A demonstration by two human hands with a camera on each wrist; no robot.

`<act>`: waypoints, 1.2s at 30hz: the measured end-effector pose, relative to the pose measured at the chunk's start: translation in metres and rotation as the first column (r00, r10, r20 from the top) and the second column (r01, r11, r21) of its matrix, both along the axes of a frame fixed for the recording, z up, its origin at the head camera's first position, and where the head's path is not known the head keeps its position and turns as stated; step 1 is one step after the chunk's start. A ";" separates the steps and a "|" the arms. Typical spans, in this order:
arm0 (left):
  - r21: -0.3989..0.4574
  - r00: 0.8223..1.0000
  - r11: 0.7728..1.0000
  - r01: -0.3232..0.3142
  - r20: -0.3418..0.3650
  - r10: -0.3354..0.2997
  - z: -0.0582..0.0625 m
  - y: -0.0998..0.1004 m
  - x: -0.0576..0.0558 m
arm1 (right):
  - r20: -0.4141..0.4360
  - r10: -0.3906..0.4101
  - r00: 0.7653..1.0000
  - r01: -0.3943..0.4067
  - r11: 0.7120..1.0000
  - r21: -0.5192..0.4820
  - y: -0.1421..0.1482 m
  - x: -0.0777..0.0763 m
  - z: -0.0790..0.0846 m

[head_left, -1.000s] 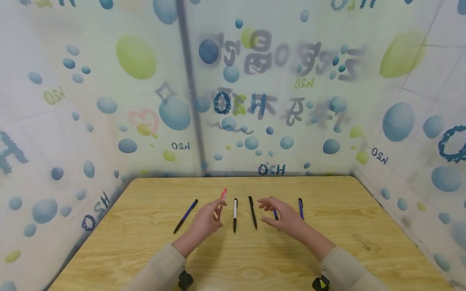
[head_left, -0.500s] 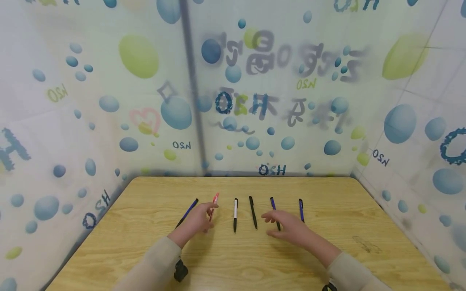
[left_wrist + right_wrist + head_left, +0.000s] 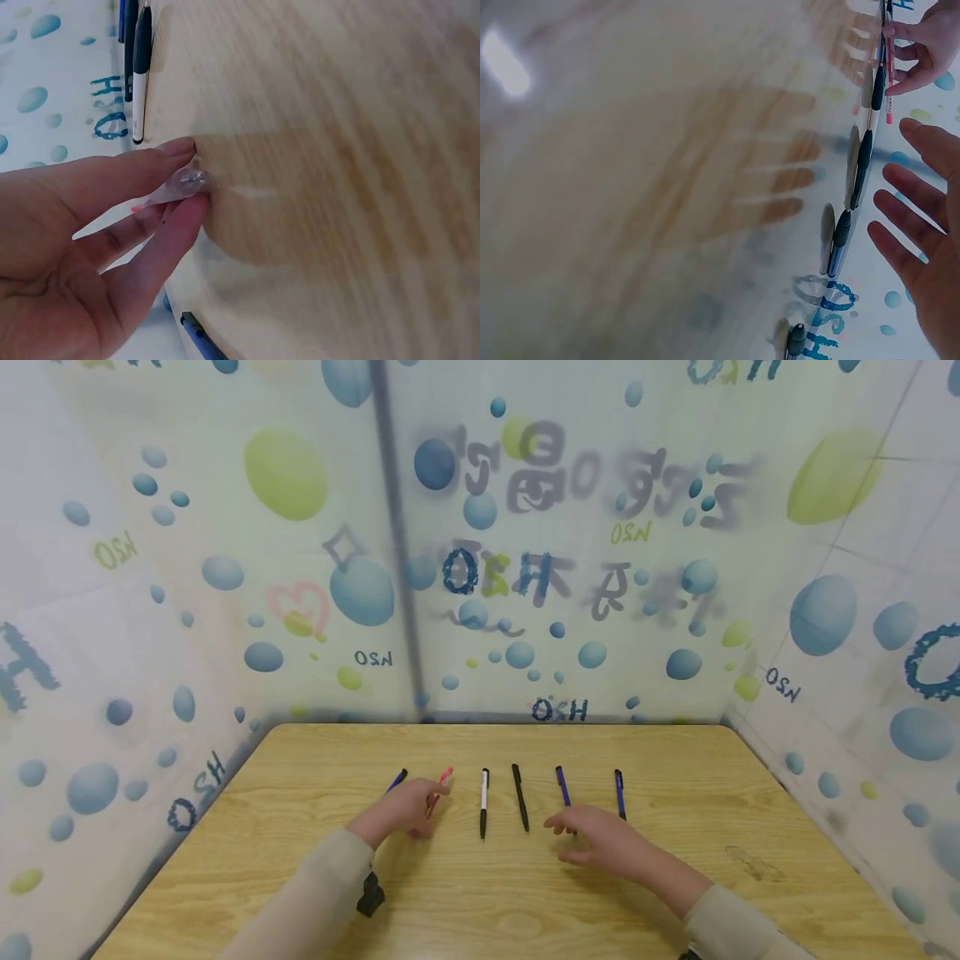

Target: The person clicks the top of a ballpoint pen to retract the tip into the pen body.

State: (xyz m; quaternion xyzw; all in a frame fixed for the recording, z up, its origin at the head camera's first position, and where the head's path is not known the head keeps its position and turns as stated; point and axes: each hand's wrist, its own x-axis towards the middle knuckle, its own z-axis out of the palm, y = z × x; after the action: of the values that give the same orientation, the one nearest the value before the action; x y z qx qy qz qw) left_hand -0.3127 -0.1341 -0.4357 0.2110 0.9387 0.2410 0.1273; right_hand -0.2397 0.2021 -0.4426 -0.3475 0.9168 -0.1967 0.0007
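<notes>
My left hand (image 3: 405, 807) pinches a red-pink pen (image 3: 447, 774) between thumb and fingers. In the left wrist view the pen's clear end (image 3: 189, 180) pokes out from the fingertips, close over the wood. Partly behind this hand lies a blue pen (image 3: 397, 779). My right hand (image 3: 603, 842) holds nothing; its fingers are spread and slightly bent. It hovers by the lower end of another blue pen (image 3: 563, 787), covering part of it. Between the hands lie a white pen with black ends (image 3: 483, 802) and a black pen (image 3: 521, 798).
Farther right lies one more blue pen (image 3: 619, 792). Everything rests on a light wooden table (image 3: 480, 910) with a dark mark (image 3: 753, 863) at right. Printed curtains (image 3: 525, 685) enclose its back and sides.
The left hand has moved left with the red-pink pen, away from the white pen, and come lower. The right hand has drawn back slightly toward the person and to the right.
</notes>
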 end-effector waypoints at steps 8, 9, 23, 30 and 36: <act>-0.077 0.998 0.997 0.019 0.067 -0.014 0.004 -0.001 -0.010 | 0.040 0.012 0.999 -0.014 0.999 0.048 0.001 0.000 0.005; -0.083 0.997 0.996 0.018 0.078 -0.012 0.004 -0.001 -0.011 | 0.043 0.013 0.999 -0.015 0.999 0.052 0.000 0.000 0.005; -0.079 0.989 0.997 0.000 0.147 0.011 0.010 -0.003 -0.012 | 0.048 0.041 0.998 -0.046 0.992 0.119 0.000 -0.004 0.005; -0.088 0.995 0.995 -0.045 0.090 0.052 0.011 0.000 -0.012 | 0.039 0.041 0.998 -0.046 0.991 0.127 -0.002 -0.004 0.012; -0.060 0.999 0.998 -0.031 -0.023 0.029 0.016 0.015 -0.016 | 0.012 0.034 0.999 -0.035 0.992 0.119 -0.006 -0.008 0.016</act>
State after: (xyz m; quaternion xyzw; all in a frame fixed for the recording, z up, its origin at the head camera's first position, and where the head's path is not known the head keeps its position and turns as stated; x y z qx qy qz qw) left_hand -0.3291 -0.1191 -0.4194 0.1956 0.9500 0.2119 0.1194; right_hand -0.2475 0.1959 -0.4270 -0.3616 0.9208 -0.1433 0.0292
